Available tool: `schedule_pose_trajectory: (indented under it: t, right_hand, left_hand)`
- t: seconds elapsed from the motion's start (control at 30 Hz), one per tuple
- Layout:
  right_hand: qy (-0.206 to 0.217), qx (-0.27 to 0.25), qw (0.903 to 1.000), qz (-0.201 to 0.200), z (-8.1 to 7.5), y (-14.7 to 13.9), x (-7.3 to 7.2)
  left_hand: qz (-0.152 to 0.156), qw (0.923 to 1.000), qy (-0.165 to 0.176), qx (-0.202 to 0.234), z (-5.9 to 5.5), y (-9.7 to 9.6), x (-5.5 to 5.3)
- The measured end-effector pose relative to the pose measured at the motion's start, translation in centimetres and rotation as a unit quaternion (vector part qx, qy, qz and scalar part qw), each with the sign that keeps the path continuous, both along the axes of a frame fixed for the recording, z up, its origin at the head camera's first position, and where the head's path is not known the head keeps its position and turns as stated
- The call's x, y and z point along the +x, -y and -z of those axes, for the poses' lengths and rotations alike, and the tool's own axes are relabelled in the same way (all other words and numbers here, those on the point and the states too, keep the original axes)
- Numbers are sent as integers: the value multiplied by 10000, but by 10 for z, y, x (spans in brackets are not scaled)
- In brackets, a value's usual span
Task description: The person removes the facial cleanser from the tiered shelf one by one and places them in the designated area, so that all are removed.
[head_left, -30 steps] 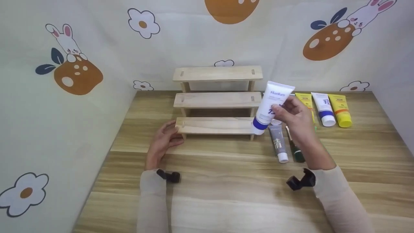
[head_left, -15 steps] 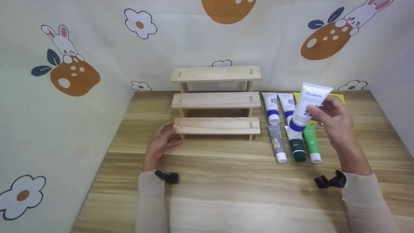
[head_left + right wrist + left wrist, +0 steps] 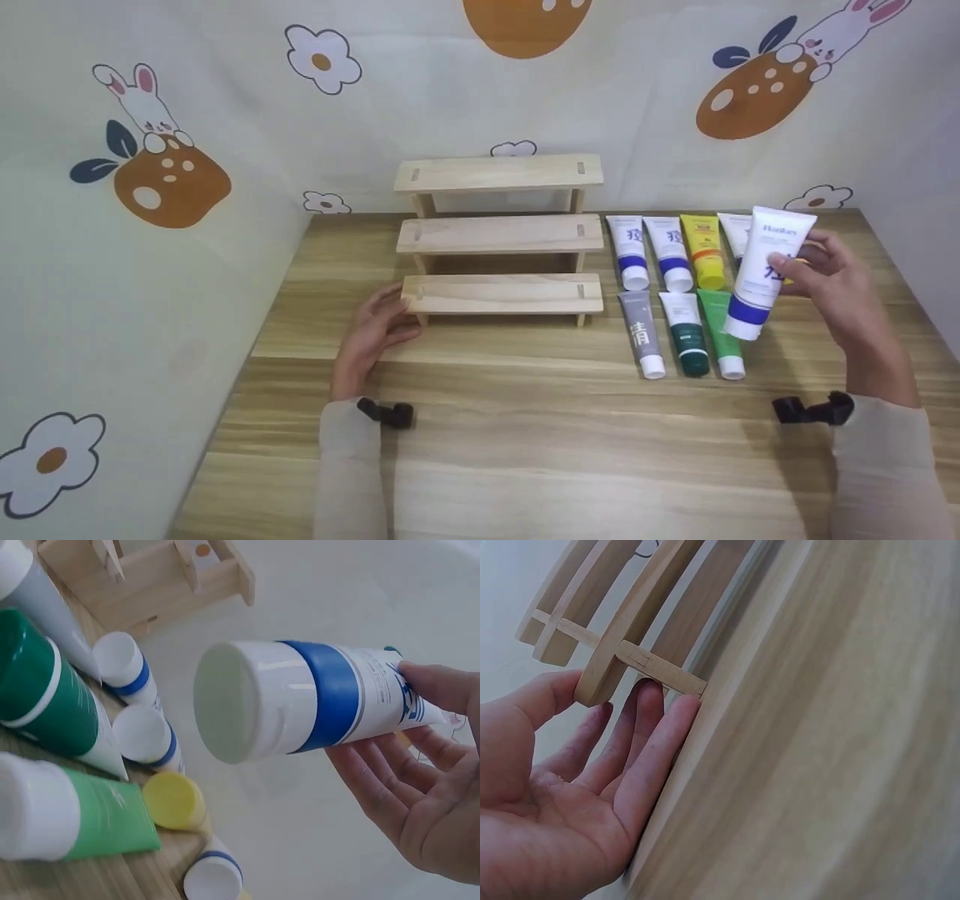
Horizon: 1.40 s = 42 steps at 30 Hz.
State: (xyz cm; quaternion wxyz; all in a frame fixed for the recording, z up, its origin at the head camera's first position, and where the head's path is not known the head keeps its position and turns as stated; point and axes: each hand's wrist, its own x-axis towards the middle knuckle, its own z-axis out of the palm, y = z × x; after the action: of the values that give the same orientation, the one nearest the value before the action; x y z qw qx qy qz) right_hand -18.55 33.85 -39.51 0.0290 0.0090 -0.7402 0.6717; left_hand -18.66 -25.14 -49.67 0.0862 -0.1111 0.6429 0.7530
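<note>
A three-tier wooden display stand (image 3: 502, 294) stands against the back wall. My left hand (image 3: 379, 326) holds its lowest board at the left end, and in the left wrist view the thumb is on the board (image 3: 604, 675) with fingers by the leg. My right hand (image 3: 847, 292) grips a white squeeze tube (image 3: 769, 259) with a blue band, raised above the table with its cap down. Thumb and fingers lie on opposite sides of the tube in the right wrist view. The held tube partly covers a green tube (image 3: 726, 345) and a white tube (image 3: 733, 231).
Right of the stand, tubes lie in two rows on the wood-grain table (image 3: 525, 450). The back row has white tubes (image 3: 630, 244) and a yellow tube (image 3: 703, 247). The front row includes a grey tube (image 3: 642, 330) and a white-and-dark-green tube (image 3: 686, 337). Patterned cloth (image 3: 420, 97) rises behind.
My right hand has carried the white tube rightward, away from the stand and across the lying tubes, bringing it slightly lower. The left hand stays at the stand's lowest board.
</note>
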Motion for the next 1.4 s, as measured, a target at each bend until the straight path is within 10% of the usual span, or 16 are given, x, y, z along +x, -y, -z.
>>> schedule_pose_trajectory:
  t: [0.43, 0.7, 1.4]
  right_hand:
    - [945, 620, 9924, -492, 30, -56, -10]
    - [1448, 1988, 9656, -842, 47, -73, -14]
    - [2658, 1954, 9283, -1714, 64, -69, -23]
  left_hand:
    - [-1, 9999, 110, 35, -1, 0, 0]
    - [32, 9999, 69, 106, -1, 2, 0]
    - [49, 9994, -58, 339, 0, -1, 1]
